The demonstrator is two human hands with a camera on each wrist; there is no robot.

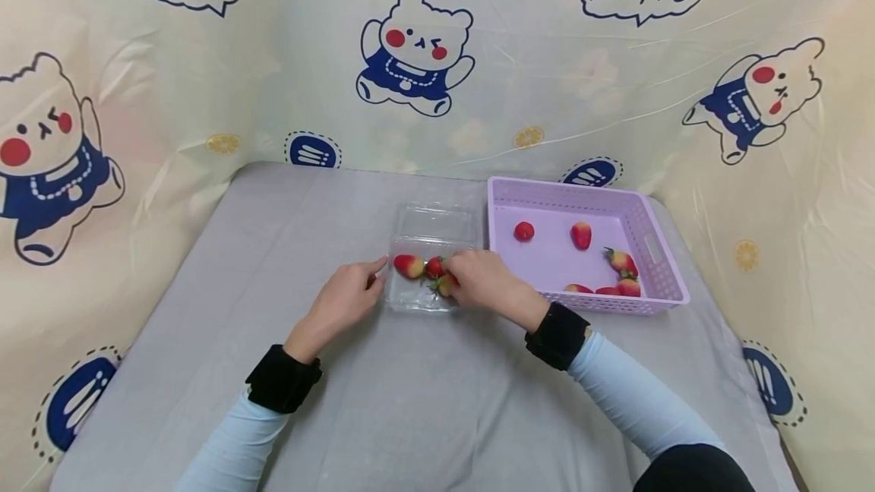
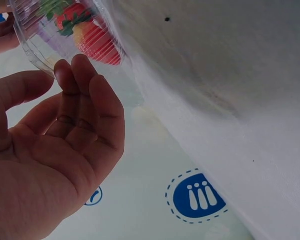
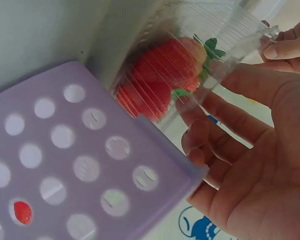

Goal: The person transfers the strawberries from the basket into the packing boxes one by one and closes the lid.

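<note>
— Where, the strawberries [image 1: 425, 270]?
— In the clear plastic clamshell [image 1: 429, 249], right under the right hand [image 1: 482, 282]; fingers [image 3: 209, 125] curved against its wall, grip unclear.
— Left hand [image 1: 344, 300]?
— Beside the clamshell's left edge, fingers [image 2: 85, 95] straight, touching. Lilac basket [image 1: 656, 249] just right.

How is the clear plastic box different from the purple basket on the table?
The clear plastic box is see-through with smooth walls; the purple basket is solid-coloured with round holes in its sides. The box is smaller and has a hinged lid open behind it; the basket is larger and has no lid. The left hand and right hand are at the box; nothing touches the basket. Both hold strawberries.
</note>
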